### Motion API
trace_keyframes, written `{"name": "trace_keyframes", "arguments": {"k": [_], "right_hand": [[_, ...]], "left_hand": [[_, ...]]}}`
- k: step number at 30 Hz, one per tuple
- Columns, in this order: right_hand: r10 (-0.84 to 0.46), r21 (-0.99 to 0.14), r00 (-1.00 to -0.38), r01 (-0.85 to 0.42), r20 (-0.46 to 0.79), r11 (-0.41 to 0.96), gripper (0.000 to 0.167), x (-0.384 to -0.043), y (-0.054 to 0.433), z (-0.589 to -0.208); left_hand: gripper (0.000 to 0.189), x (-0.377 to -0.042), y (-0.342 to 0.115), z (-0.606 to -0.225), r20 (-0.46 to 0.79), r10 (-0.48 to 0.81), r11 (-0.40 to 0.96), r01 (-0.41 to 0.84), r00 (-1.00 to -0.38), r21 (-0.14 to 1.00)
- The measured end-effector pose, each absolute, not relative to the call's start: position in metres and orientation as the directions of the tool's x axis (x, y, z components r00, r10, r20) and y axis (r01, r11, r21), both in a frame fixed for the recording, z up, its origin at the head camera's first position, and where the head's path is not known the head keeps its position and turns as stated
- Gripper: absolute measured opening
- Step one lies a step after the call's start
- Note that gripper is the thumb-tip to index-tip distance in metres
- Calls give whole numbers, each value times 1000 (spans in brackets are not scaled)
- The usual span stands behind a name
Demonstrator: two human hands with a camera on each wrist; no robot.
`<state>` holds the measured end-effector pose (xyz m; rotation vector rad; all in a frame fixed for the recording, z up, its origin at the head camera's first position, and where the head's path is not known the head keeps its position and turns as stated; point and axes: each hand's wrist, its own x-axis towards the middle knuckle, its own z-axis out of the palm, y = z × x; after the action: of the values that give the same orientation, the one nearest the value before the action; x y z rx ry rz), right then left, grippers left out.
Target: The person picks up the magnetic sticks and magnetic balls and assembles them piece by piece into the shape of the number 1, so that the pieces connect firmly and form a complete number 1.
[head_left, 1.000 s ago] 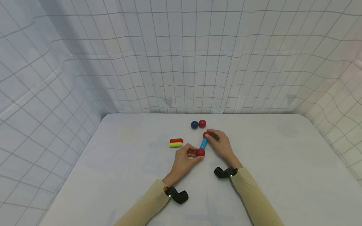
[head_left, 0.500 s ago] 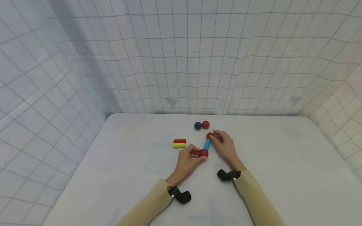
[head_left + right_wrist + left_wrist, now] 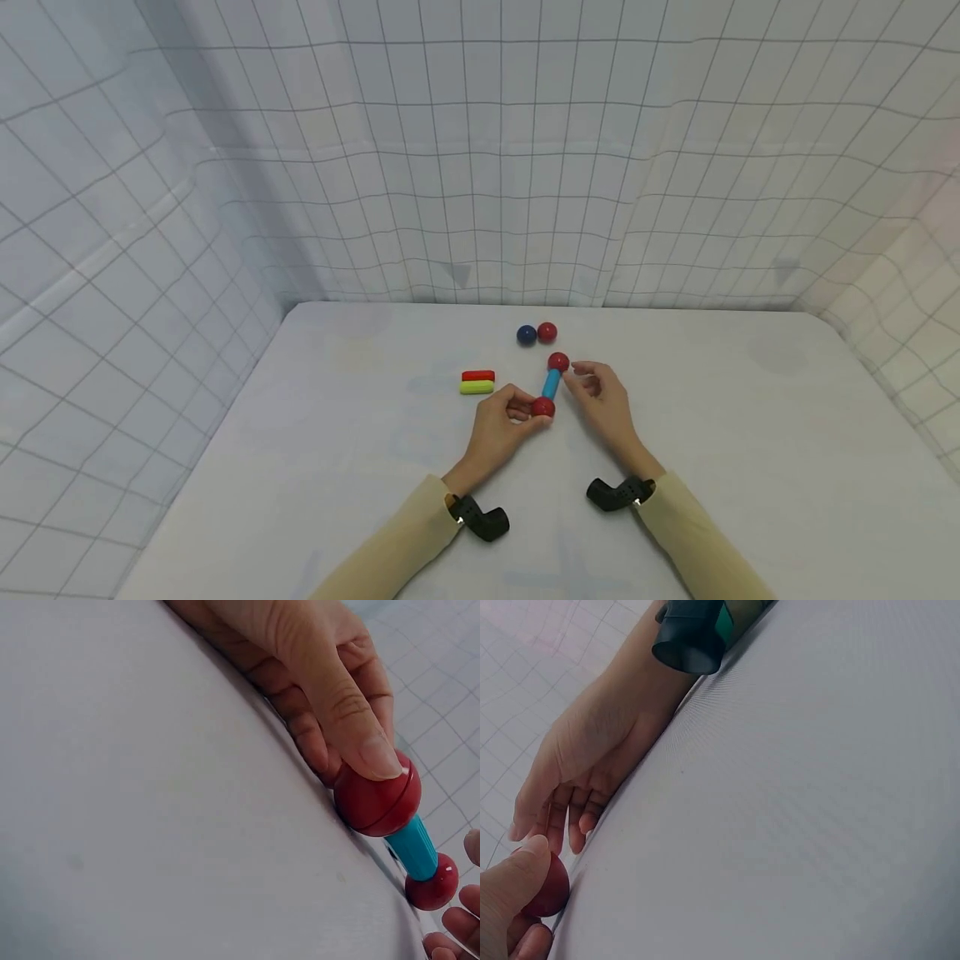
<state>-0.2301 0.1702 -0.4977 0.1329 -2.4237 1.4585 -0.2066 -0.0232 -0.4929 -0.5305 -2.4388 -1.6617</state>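
A light-blue rod joins two red balls and lies slanted on the white table. My left hand pinches the near red ball between thumb and fingers; in the right wrist view the thumb presses on that ball. Just right of the far red ball, my right hand holds nothing, its fingers loosely bent and a small gap away. The left wrist view has the right hand beyond the gripped ball.
A dark blue ball and another red ball sit side by side farther back. Left of the rod lie a red bar and a yellow-green bar, close together. White gridded cloth encloses the table's back and sides.
My right hand has let go of the far red ball and drawn back slightly rightward and nearer. The left hand keeps its grip. The head view has shifted a little.
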Motion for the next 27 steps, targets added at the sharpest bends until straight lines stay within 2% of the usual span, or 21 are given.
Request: {"name": "trace_keyframes", "arguments": {"k": [14,27], "right_hand": [[2,-835,-948,-279,318,475,22,-209,167,-498],[-29,-821,-966,-233,257,521,25,-206,166,-492]], "left_hand": [[31,-209,-24,-496,331,197,330,380,-923,864],[32,-209,-22,-497,320,198,322,370,-926,871]]}}
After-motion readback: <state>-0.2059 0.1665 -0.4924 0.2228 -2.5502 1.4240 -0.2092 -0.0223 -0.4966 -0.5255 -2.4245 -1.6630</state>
